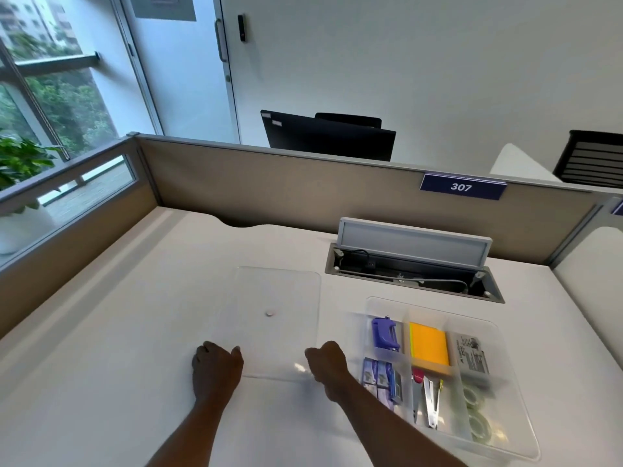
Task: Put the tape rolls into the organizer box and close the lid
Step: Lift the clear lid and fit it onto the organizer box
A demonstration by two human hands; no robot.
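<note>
Lid (279,318), clear, flat on worktop (135,332), left of organizer box (499,335); left hand (215,367) and right hand (328,365) curled on its near corners, grip closed on lid edge. Tape rolls (477,416) lie in box's near right compartment; stapler (384,333), yellow pad (429,343) in other compartments.

White italic digits "307" stand on a dark blue plate (463,186) fixed to the top edge of the beige partition (303,193) behind the counter, while the black print on a label (472,356) inside the organizer box (515,416) is too blurred to read.
</note>
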